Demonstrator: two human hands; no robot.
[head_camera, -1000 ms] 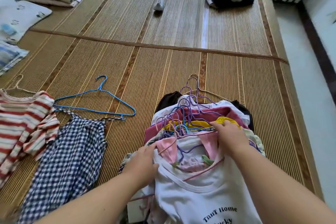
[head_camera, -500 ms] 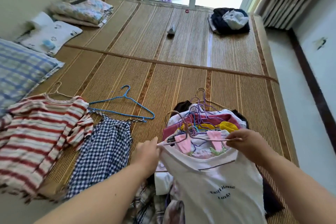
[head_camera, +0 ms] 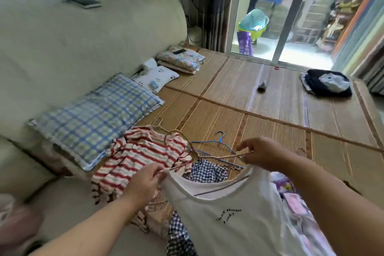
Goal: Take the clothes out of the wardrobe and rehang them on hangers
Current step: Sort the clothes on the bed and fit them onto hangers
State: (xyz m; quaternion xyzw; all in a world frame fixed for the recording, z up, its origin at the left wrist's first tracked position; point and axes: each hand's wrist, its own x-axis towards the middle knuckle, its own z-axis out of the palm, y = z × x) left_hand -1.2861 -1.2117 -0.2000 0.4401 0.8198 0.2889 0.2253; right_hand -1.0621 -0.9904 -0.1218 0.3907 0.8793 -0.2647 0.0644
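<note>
- My left hand (head_camera: 145, 181) pinches one shoulder of the white black-lettered T-shirt (head_camera: 224, 220).
- My right hand (head_camera: 260, 155) grips the other shoulder together with a thin pale wire hanger (head_camera: 228, 155).

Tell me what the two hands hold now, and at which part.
Both hold the white T-shirt with its thin hanger: the left hand pinches one shoulder, the right hand the other shoulder.
</note>
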